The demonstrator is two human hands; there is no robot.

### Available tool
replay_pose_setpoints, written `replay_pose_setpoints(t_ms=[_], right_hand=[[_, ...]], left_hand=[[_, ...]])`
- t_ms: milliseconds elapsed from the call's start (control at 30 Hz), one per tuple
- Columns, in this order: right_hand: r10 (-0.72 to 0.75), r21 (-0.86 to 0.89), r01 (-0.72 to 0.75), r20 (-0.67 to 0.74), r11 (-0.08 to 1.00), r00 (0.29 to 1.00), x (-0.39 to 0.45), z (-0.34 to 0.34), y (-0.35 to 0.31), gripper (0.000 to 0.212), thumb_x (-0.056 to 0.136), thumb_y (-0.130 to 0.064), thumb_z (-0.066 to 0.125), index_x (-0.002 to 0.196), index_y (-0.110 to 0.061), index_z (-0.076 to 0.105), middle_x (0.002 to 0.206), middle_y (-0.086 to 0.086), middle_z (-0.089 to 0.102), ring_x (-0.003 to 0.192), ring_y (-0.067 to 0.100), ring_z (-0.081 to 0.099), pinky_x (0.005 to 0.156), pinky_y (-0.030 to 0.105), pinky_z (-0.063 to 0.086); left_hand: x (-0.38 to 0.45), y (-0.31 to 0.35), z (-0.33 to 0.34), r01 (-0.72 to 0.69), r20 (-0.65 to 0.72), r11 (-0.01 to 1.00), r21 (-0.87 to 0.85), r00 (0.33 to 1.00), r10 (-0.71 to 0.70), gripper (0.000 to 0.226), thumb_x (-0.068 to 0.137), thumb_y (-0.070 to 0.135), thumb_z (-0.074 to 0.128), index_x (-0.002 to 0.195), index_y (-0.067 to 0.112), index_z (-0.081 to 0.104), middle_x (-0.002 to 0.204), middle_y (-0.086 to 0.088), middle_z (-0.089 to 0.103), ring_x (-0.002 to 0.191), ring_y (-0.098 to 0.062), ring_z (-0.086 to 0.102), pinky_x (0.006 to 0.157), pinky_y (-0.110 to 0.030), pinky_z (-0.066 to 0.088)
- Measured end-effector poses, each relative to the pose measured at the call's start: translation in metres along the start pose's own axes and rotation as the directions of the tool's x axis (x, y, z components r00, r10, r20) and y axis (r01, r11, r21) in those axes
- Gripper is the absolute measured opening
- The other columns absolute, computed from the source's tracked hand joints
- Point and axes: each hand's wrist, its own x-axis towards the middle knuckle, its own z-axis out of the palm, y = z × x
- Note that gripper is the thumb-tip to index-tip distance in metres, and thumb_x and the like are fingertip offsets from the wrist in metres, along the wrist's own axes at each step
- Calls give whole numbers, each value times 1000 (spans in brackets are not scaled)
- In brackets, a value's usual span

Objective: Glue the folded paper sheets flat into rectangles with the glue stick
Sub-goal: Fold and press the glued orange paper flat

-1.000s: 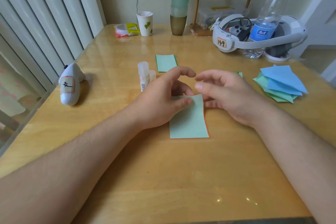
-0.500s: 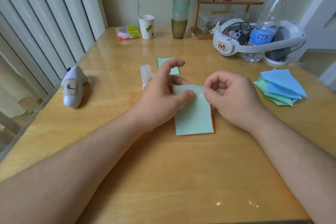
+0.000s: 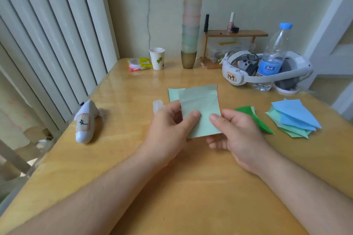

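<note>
One glued rectangle (image 3: 200, 108) is being pinched centre-frame by the left hand (image 3: 168, 131) and right hand (image 3: 238, 131); the folded stack (image 3: 292, 118) at right is judged still waiting.

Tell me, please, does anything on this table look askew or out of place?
Only the pile of folded sheets at the right: its blue and green pieces are fanned at different angles, not squared. Nothing looks spilled or damaged.

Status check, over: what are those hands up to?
Left hand and right hand pinch pale green folded paper, lifted off table. Glue stick untouched behind. Nothing blocking.
</note>
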Motion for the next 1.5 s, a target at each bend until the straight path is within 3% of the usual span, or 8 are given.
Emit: replay_pose_setpoints(t_ms=[200,333,467,633,933,1133,1333,1500], right_hand=[[-152,-75,142,-149,987,977,7,5,3,27,104,-22,60,81,-17,74,66,3,64,60,17,60,54,28,51],[-130,-48,123,-214,991,968,8,-2,6,23,101,-25,66,87,-10,76,65,5,64,60,15,58,53,26,49],[-104,-40,97,-233,994,967,9,-3,7,21,99,-26,67,90,-8,76,66,7,64,60,16,58,54,27,50],[-91,-74,75,-235,994,968,8,-3,8,26,101,-22,66,93,2,71,66,8,68,59,17,61,54,28,51],[-67,-59,53,-281,997,957,9,-6,6,13,97,-18,72,97,-5,72,68,4,72,59,12,62,55,25,52],[-97,-73,79,-296,994,950,11,-6,7,11,100,-20,69,94,-12,74,68,3,71,61,12,62,56,25,53],[-157,-234,94,-264,968,952,30,-5,-13,15,101,-24,66,90,-19,74,69,1,74,57,9,61,55,23,54],[-22,-103,-13,-325,995,946,91,14,-19,13,102,-25,65,100,-14,73,72,3,72,56,12,56,52,24,50]], left_hand=[[-4,0,2,-152,-9,970,192,988,156,26,98,37,61,123,44,60,79,-1,66,67,-25,60,63,-49,56],[-6,1,2,-178,47,941,288,984,172,44,102,21,57,122,61,54,78,0,64,73,-25,63,72,-49,56],[-5,3,1,-175,57,915,363,985,165,27,104,21,58,115,45,56,72,-2,63,65,-24,61,69,-47,53],[-5,2,1,-98,53,928,358,995,84,50,98,17,62,127,57,51,78,-4,64,72,-25,62,73,-45,56],[-1,-2,7,124,-79,989,-80,988,-131,14,102,10,61,101,8,75,75,6,63,70,-17,57,73,-34,52],[-2,-7,7,118,-64,988,96,992,-112,34,101,31,64,78,6,69,71,-11,66,64,-16,57,71,-41,54],[-8,-5,12,141,-86,976,166,988,-128,54,95,60,53,65,17,63,56,6,51,55,-19,44,58,-35,38],[-10,-2,14,130,-49,978,162,991,-124,47,95,53,55,69,15,63,57,5,47,57,-18,41,58,-34,34]])
